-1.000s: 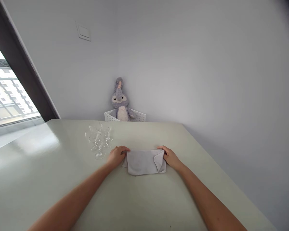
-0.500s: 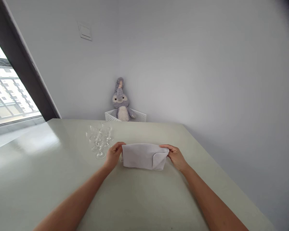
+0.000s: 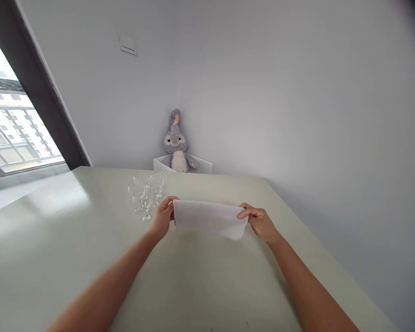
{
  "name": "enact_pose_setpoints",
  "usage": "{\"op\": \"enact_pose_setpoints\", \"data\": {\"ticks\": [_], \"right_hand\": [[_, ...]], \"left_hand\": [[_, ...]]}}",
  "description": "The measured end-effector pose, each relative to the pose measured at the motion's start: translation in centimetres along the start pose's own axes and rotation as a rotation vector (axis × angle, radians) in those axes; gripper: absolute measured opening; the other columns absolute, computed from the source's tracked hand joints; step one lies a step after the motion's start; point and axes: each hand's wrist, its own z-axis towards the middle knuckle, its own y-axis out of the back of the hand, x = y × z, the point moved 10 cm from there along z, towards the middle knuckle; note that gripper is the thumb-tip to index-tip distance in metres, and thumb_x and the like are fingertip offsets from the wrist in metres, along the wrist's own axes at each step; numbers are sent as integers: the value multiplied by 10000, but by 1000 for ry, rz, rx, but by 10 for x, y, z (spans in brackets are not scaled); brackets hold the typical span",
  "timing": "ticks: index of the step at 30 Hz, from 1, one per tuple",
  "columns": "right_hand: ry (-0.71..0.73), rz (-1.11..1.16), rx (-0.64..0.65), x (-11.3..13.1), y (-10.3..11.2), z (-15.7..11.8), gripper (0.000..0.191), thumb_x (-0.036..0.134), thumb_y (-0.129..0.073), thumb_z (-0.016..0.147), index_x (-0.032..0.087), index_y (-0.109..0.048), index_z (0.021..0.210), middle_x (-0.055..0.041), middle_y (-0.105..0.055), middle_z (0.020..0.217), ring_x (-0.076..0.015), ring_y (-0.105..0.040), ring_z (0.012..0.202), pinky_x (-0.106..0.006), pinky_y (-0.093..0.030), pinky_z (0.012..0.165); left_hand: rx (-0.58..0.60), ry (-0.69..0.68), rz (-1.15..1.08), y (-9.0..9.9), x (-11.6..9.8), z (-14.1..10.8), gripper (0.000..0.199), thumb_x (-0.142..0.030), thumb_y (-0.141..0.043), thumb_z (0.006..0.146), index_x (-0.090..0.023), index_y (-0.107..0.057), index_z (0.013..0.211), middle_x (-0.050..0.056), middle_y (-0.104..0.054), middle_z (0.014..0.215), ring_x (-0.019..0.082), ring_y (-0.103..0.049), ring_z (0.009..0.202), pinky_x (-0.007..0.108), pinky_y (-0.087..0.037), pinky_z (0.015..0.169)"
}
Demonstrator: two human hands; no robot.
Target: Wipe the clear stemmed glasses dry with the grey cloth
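Observation:
A folded white cloth (image 3: 209,218) is stretched between my two hands, and its lower edge is slightly blurred. My left hand (image 3: 164,216) pinches its upper left corner. The right end is gripped by my right hand (image 3: 257,221), with the thumb on the near face. Several clear stemmed glasses (image 3: 145,196) stand in a cluster just left of and beyond my left hand.
A pale green table (image 3: 200,286) spreads under my arms. Behind its far edge a grey plush rabbit (image 3: 178,150) sits in a white perforated basket (image 3: 204,167) in the corner. A wall runs along the right side; a window (image 3: 14,120) is at left.
The cloth's right end has moved a little right with my right hand. The turned-over flap at its right no longer shows, and the cloth looks shallower. The view has shifted slightly.

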Motion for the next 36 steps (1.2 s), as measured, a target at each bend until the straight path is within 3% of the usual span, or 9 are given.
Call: {"op": "enact_pose_setpoints", "data": {"ticks": [7, 10, 13, 17, 20, 22, 28, 32, 36], "right_hand": [[-77, -49, 160, -7, -11, -6, 124, 236, -538, 735, 220, -646, 676, -28, -522, 865, -156, -545, 741, -294, -447, 625], [-169, -343, 316, -25, -16, -9, 226, 154, -447, 747, 229, -658, 722, -31, -541, 998, -178, -541, 859, -343, -431, 754], [-114, -613, 213, -30, -15, -4, 314, 98, -372, 745, 237, -653, 746, -26, -523, 1109, -193, -506, 963, -380, -397, 827], [230, -734, 240, -12, -76, -11, 313, 130, -377, 799, 236, -617, 969, -51, -546, 1114, -195, -442, 1052, -387, -332, 915], [343, -827, 449, -13, -133, -30, 330, 195, -400, 835, 272, -533, 1127, -27, -555, 1129, -199, -437, 1033, -385, -326, 913], [326, -917, 483, -19, -144, -34, 322, 224, -386, 850, 292, -527, 1132, -23, -572, 1088, -200, -459, 966, -376, -357, 863], [117, -1104, 290, -44, -92, -17, 309, 285, -380, 847, 261, -547, 1107, -67, -565, 950, -184, -523, 795, -299, -411, 653], [-37, -1169, 174, -56, -59, -11, 347, 386, -332, 856, 266, -544, 1103, -50, -566, 947, -171, -557, 766, -278, -402, 622], [-75, -1091, 111, -53, -53, -11, 443, 455, -226, 868, 252, -533, 1114, -39, -574, 1002, -162, -564, 819, -278, -407, 677]], "left_hand": [[56, 138, 54, 0, 18, -1, 273, -431, -479, 715, -222, -494, 891, -45, -481, 582, 96, -456, 470, 196, -355, 422], [27, 170, 246, 10, 30, 3, 280, -372, -464, 723, -229, -506, 959, -22, -554, 623, 123, -508, 508, 231, -396, 470], [-56, 15, 535, 17, 20, 5, 282, -307, -446, 736, -239, -515, 1001, 30, -625, 855, 173, -577, 747, 296, -441, 647], [-134, -259, 708, 6, -7, -3, 263, -287, -417, 769, -242, -524, 1005, 50, -563, 1089, 214, -487, 1044, 371, -373, 863], [-223, -254, 479, 14, -7, -6, 272, -301, -406, 788, -229, -468, 1043, 62, -571, 1053, 184, -527, 982, 350, -409, 827], [-309, -180, 259, 27, 3, -6, 311, -304, -413, 788, -232, -403, 1091, 67, -577, 1023, 160, -563, 901, 332, -442, 775], [-457, 53, -103, 39, 32, -14, 285, -265, -474, 743, -236, -418, 1020, 57, -576, 989, 116, -580, 779, 287, -465, 707], [-561, 121, -312, 28, 27, -33, 128, -256, -482, 740, -222, -447, 859, 22, -568, 884, 87, -562, 683, 239, -465, 626], [-695, 165, -611, 31, 14, -59, 87, -273, -466, 766, -197, -429, 784, 9, -520, 791, 69, -527, 576, 208, -454, 526]]}}
